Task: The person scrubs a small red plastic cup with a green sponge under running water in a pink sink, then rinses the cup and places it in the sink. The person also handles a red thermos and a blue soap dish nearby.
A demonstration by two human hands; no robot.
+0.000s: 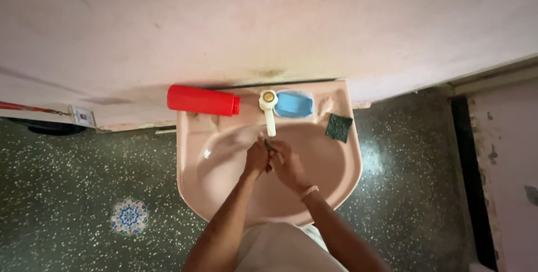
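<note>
Holding small dark thing (268, 146), both hands' grip (256, 159) (287, 164) clamped | pink sink (336, 188) | blue soap dish (294, 104)

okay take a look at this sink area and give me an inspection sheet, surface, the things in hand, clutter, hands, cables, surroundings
Surface: pink wash basin fixed to a pale wall; bowl looks wet.
Things in hand: a small dark object pinched between both hands under the white tap; too small to identify.
Clutter: red bottle lying on its side on the back ledge, overhanging the left edge; blue soap dish beside the tap; dark green scrub pad on the right rim.
Hands: left hand and right hand together over the bowl; a pale band on the right wrist.
Cables: nothing seen.
Surroundings: dark speckled floor with a round patterned inlay; doorway edge at right.
</note>
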